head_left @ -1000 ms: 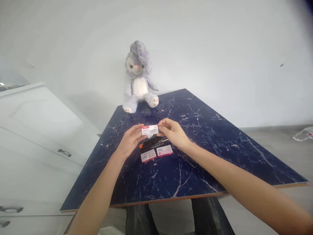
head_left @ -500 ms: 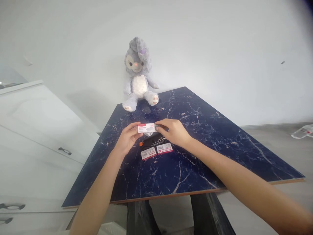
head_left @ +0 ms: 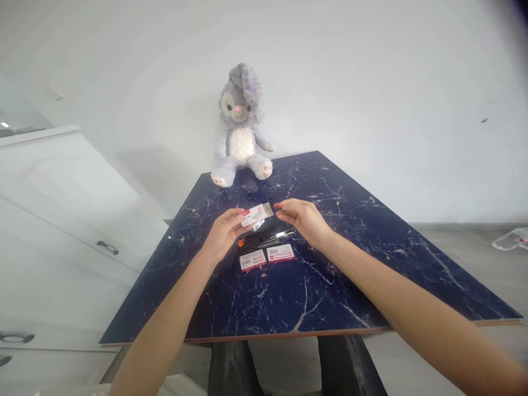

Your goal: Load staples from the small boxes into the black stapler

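My left hand (head_left: 223,234) grips a small white-and-red cardboard box (head_left: 252,215), tilted up to the right, with its end flap standing open at the right. Just right of that flap is my right hand (head_left: 303,220), apart from the box. Its fingers are bent with a gap between thumb and forefinger, and I make out nothing held there. Beneath the hands lies a black object with an orange end (head_left: 258,238), and a thin silver metal tool (head_left: 284,235) lies beside it. Two similar white-and-red boxes (head_left: 253,260) (head_left: 281,253) rest side by side nearer to me.
A grey plush rabbit (head_left: 241,144) sits at the far edge of the dark blue marbled table (head_left: 350,264), against the wall. White drawers (head_left: 70,231) stand at the left. A clear plastic item (head_left: 511,238) lies on the floor at the right.
My right hand has left the box and moved right. The box now tilts in my left hand, its right-end flap showing open. More of the silver tool is visible.
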The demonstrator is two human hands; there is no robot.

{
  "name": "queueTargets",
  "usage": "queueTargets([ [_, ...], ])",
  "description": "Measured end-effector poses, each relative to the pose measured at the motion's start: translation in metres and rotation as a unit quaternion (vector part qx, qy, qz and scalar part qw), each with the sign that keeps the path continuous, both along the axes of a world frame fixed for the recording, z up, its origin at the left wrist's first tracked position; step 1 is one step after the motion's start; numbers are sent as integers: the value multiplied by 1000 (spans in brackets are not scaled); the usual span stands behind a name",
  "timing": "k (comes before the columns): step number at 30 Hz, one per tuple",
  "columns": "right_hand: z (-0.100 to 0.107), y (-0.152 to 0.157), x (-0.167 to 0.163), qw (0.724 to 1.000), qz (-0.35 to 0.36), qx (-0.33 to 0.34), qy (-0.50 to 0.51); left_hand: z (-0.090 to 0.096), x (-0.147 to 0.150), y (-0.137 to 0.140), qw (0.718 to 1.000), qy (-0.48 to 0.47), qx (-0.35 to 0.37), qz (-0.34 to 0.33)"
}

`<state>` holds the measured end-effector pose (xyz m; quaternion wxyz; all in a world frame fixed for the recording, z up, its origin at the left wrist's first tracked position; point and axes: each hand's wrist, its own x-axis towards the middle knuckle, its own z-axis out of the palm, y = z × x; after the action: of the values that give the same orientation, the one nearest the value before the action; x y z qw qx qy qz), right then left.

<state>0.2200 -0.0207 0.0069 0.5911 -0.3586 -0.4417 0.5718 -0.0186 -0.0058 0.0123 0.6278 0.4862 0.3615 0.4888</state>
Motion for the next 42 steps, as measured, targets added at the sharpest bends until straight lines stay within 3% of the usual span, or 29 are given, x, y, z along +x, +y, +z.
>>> queueTargets([
  [5, 1, -8, -9, 991, 30, 59, -116, -4, 7, -7, 998, 26, 41, -27],
  [14, -7, -8, -9, 951, -59, 143, -266, -10, 16, -13, 980, 115, 151, 59],
  [22, 6, -23, -14, 860, -147, 298, -387, -14, 16, -12, 967, 133, 209, 63],
  [28, 6, -30, -21, 819, -174, 347, -423, -18, 17, -12, 950, 145, 262, 88],
  [30, 7, -30, -20, 825, -172, 338, -419, -17, 19, -15, 941, 160, 286, 90],
  [33, 7, -27, -17, 855, -159, 304, -389, -14, 21, -19, 935, 180, 293, 90],
  [36, 2, -19, -14, 918, -97, 230, -309, -13, 21, -20, 938, 185, 273, 103],
  [39, -5, -10, -12, 973, 6, 125, -196, -13, 17, -16, 949, 180, 249, 70],
  [42, -8, -9, -13, 984, 6, 98, -146, -14, 14, -12, 959, 167, 225, 43],
])
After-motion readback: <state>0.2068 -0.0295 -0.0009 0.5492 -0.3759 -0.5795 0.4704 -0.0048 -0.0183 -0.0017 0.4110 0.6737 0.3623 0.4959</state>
